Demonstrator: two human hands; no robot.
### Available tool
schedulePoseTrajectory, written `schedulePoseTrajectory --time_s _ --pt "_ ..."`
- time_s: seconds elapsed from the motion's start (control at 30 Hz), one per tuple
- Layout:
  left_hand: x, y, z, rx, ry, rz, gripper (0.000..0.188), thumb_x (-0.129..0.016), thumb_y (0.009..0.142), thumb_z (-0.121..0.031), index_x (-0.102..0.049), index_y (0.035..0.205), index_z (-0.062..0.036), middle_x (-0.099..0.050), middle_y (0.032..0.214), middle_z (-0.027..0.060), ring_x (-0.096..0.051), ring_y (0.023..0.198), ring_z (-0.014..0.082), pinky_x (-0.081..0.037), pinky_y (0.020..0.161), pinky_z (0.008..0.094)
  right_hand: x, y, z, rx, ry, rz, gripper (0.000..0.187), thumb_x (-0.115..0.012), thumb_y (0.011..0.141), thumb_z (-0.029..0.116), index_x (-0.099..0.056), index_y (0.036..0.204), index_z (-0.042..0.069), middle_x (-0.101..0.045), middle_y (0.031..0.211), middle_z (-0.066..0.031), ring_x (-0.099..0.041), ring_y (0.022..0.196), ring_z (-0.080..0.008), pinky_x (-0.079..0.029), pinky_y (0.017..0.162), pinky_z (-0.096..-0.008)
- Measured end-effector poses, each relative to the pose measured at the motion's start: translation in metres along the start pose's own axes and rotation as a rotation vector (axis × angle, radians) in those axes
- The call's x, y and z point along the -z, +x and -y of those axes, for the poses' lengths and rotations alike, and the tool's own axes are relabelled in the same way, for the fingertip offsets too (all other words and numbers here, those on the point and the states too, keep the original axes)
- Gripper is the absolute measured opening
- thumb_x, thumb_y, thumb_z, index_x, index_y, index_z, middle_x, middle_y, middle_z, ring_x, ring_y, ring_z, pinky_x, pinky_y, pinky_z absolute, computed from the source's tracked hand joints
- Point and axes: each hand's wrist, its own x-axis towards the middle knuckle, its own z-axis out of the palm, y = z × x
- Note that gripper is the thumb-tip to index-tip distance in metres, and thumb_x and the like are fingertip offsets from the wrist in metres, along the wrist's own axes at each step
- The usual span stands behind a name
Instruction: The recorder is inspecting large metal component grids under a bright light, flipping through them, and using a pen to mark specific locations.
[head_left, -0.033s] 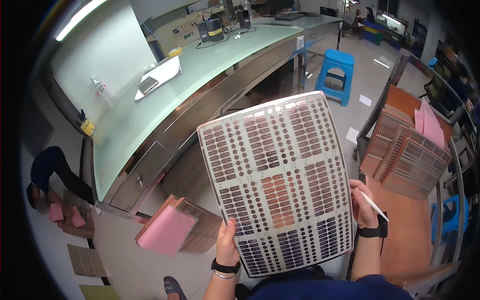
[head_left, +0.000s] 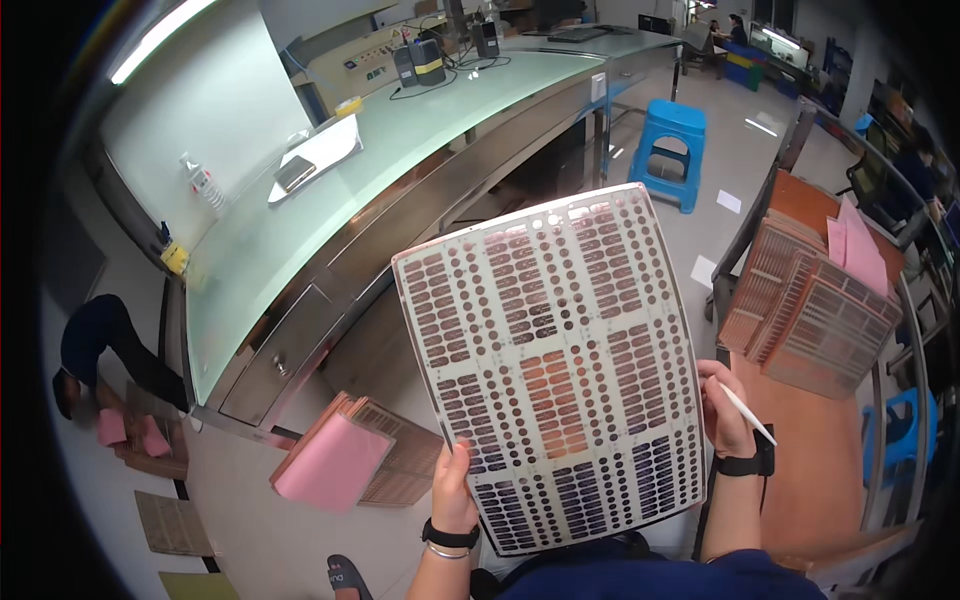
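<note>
- Panel (head_left: 563, 385) btwn the two hands, held up in front of the body & tilted, lower edge nearest the torso.
- L hand (head_left: 455, 497) grips panel's lower L edge: thumb on the front face, other fingers hidden behind.
- R hand (head_left: 728, 418) at the R edge, lower half; fingers curled w/ a white pen (head_left: 746, 412) in them, tip pointing down & R. Fingers partly hidden, so can't tell how firmly they bear on the panel.
- Panel: flat, rect., rigid, pale ground w/ coppery & dark rows of elongated pads + round dots, in repeated blocks; glossy, orange sheen mid-panel.
- Pen: slim, smooth, tapered.
- Wrists: black band (head_left: 452, 535) + thin silvery bangle (head_left: 446, 551) on L; black strap (head_left: 742, 465) on R.
- R of the person: brown bench (head_left: 805, 490), smooth top, w/ stacked coppery boards (head_left: 835, 325) & pink sheets (head_left: 858, 250).
- L, on floor: more boards (head_left: 408, 470) leaning, pink sheet (head_left: 335, 468) against them.
- Ahead: desk (head_left: 450, 125), greenish glassy top, shiny metal front; blue plastic stool (head_left: 672, 150) beyond.
- Far L: co-worker (head_left: 105, 335) bent over, hands at pink material.
- Writing: pale lettering on the dark sandal (head_left: 345, 573); label on the clear bottle (head_left: 205, 185). Panel's tiny marks too small to read.
</note>
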Motion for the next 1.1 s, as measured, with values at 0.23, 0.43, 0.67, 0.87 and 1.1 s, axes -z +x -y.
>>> schedulePoseTrajectory --time_s 0.23,0.43,0.67,0.87,1.1 --pt "0.005 0.001 0.000 -0.003 -0.033 0.065 0.032 -0.050 0.097 -0.026 -0.049 0.119 -0.0035 -0.058 0.118 0.0109 -0.059 0.106 0.0206 -0.049 0.090 0.0353 -0.013 -0.004 0.010 0.055 0.011 0.000 0.036 -0.057 0.093 0.025 -0.050 0.118 0.000 -0.064 0.097 -0.0051 -0.060 0.087 -0.0098 -0.048 0.076 -0.0229" --pt "-0.005 0.006 -0.009 -0.005 -0.020 0.097 0.034 -0.046 0.098 -0.029 -0.048 0.120 -0.0032 -0.057 0.119 0.0110 -0.059 0.105 0.0197 -0.050 0.089 0.0348 -0.014 0.001 0.016 0.170 -0.086 0.018 0.037 -0.058 0.093 0.022 -0.050 0.119 -0.003 -0.062 0.103 -0.0059 -0.057 0.093 -0.0095 -0.046 0.082 -0.0235" --pt "-0.025 0.013 -0.025 -0.143 -0.026 0.140 0.029 -0.035 0.102 -0.028 -0.041 0.121 -0.0068 -0.057 0.117 0.0084 -0.057 0.106 0.0160 -0.049 0.091 0.0339 -0.031 0.006 0.037 0.302 -0.191 0.001 0.034 -0.055 0.095 0.023 -0.052 0.117 -0.002 -0.062 0.101 -0.0056 -0.056 0.089 -0.0094 -0.045 0.081 -0.0233" --pt "-0.041 0.021 -0.047 -0.394 0.051 0.212 0.019 -0.047 0.097 -0.010 -0.045 0.115 -0.0051 -0.056 0.119 0.0078 -0.052 0.114 0.0158 -0.041 0.099 0.0346 -0.026 0.028 0.050 0.586 -0.272 -0.078 0.018 -0.054 0.094 0.016 -0.053 0.107 0.002 -0.059 0.098 -0.0022 -0.053 0.092 -0.0109 -0.042 0.085 -0.0266" --pt "-0.049 0.045 -0.032 -0.453 0.204 0.198 0.037 -0.055 0.091 -0.005 -0.045 0.126 -0.0087 -0.035 0.144 0.0160 -0.035 0.132 0.0243 -0.037 0.105 0.0381 0.003 0.090 -0.006 0.485 0.530 0.273 0.032 -0.043 0.098 0.031 -0.053 0.117 0.007 -0.059 0.118 -0.0111 -0.054 0.115 -0.0211 -0.042 0.101 -0.0431"
